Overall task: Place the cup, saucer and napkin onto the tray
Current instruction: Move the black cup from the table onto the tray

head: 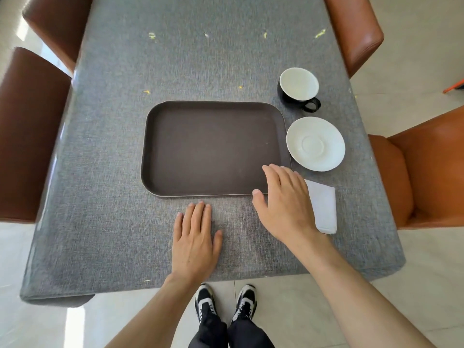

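Both hands are lying open and gripping nothing: the left hand (194,243) flat on the surface (108,172), the right hand (283,199) hovering over the near right corner of the bare tray (200,146), probably heading for the cup (298,89), saucer (315,143) and napkin (324,204) waiting just right of it

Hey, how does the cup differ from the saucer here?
The cup is deep, black outside with a handle; the saucer is shallow, all white, with no handle. The cup sits farther from the person, beyond the tray's far right corner; the saucer lies beside the tray's right edge. Both are round, empty, white inside and off the tray.
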